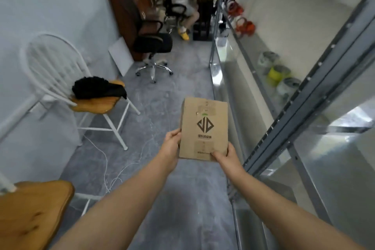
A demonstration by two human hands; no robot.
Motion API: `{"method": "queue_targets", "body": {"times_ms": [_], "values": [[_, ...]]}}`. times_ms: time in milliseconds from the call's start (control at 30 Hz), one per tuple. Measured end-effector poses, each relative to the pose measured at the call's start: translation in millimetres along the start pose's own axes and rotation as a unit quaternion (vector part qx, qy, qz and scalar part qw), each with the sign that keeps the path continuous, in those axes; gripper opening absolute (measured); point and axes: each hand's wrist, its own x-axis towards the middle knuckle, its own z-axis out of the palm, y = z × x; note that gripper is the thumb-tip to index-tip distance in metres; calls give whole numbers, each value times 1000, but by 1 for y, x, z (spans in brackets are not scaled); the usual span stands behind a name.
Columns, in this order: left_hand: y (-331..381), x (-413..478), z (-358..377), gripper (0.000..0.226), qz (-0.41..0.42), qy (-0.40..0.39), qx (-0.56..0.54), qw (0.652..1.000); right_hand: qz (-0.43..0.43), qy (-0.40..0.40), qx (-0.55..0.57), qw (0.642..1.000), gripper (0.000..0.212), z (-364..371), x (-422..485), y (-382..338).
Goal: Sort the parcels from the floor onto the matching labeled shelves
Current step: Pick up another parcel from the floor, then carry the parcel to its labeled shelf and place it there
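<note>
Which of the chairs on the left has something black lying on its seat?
The white spindle-back chair against the wall: a black cloth lies on its wooden seat. The nearer wooden seat at bottom left and the black office chair carry nothing.

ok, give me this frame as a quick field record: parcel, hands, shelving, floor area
parcel: flat brown cardboard parcel, dark diamond logo facing up, held in the air above the floor
left hand: left hand grips the parcel's left edge near the bottom
right hand: right hand grips the bottom right corner, thumb on top
shelving: metal shelf rack on the right; tape rolls on one level; labels not readable
floor area: grey floor, white cable, white chair with black cloth on the left
other parcels: none visible
</note>
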Motion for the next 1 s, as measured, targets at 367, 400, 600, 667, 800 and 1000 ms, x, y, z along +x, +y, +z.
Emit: {"method": "queue_targets", "body": {"times_ms": [367,400,600,667,800,1000], "values": [[132,-58,2,71,126,-129,96,979,-167,-5,42,985,58,-9,-24,-123],[136,-58,0,72,124,-141,102,977,-179,6,32,983,72,-9,-25,-130],[158,-76,-10,29,114,-192,40,974,-164,3,-29,986,105,-6,-38,-168],[162,-74,-16,35,94,-201,-2,975,-150,-49,26,987,107,-8,-34,-173],[164,-75,-14,45,88,-172,79,978,-159,-137,182,961,64,-8,-43,-180],[157,-86,-4,79,38,-203,111,972,-146,-180,279,932,61,-13,-58,-185]]}}
